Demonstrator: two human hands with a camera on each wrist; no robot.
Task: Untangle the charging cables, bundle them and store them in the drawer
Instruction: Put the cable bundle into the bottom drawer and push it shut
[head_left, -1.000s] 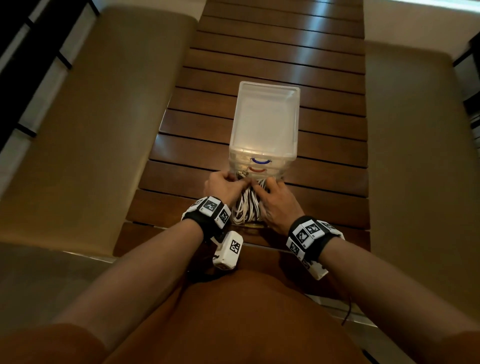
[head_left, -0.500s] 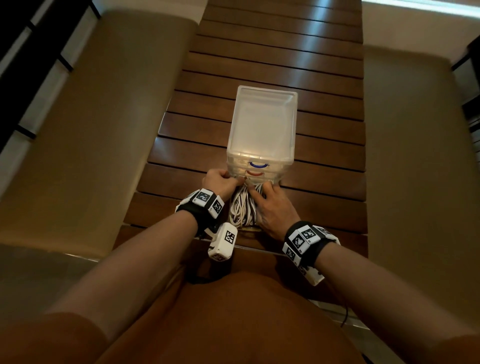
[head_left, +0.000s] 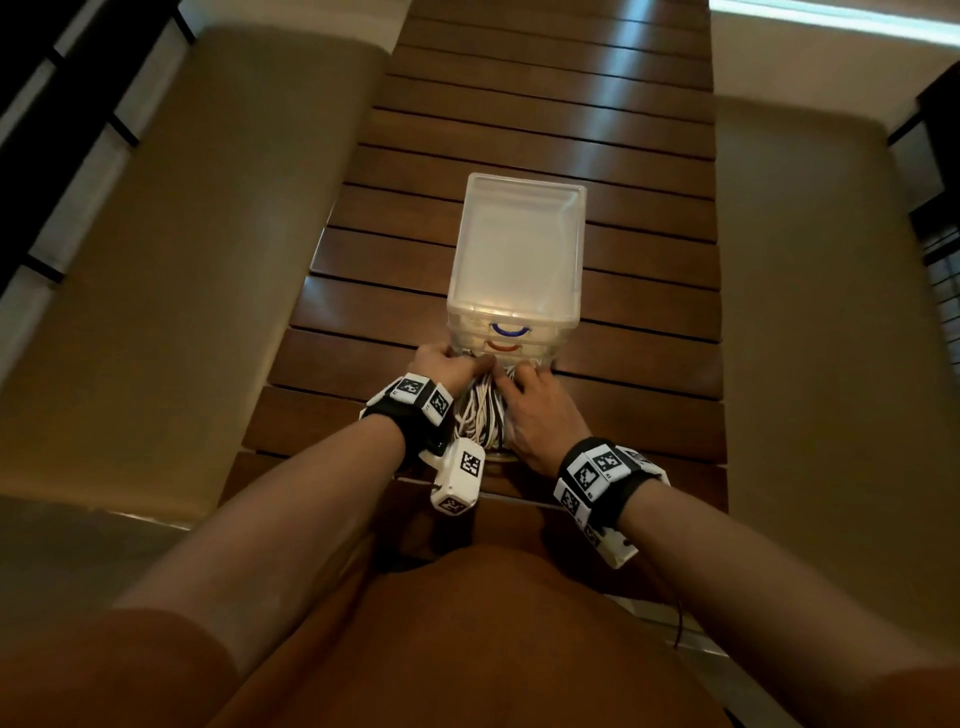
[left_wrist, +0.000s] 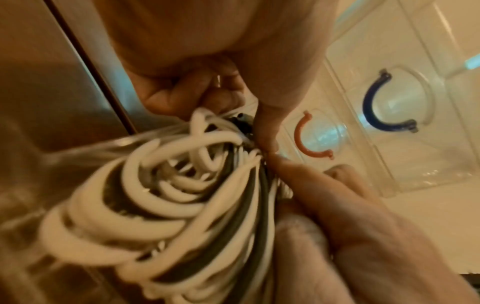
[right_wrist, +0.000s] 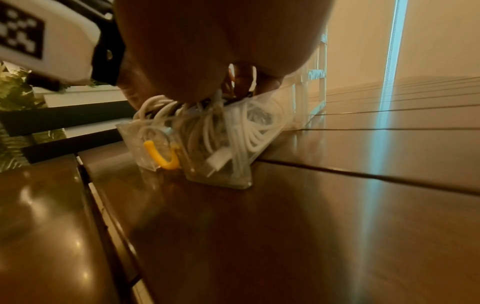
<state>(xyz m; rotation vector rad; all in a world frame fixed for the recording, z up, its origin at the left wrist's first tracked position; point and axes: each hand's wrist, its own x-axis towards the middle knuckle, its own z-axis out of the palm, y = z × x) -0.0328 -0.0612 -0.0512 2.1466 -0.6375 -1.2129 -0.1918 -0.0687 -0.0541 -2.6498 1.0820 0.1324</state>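
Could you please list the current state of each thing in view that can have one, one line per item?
Bottom drawer: pulled out, yellow handle, holding cables.
Cable bundle: coiled white and dark cables, heaped in the open drawer, rising above its rim.
Red-handled drawer: closed.
Blue-handled drawer: closed.
Left hand: fingers curled on the cables.
Right hand: fingers pressing into the cables.
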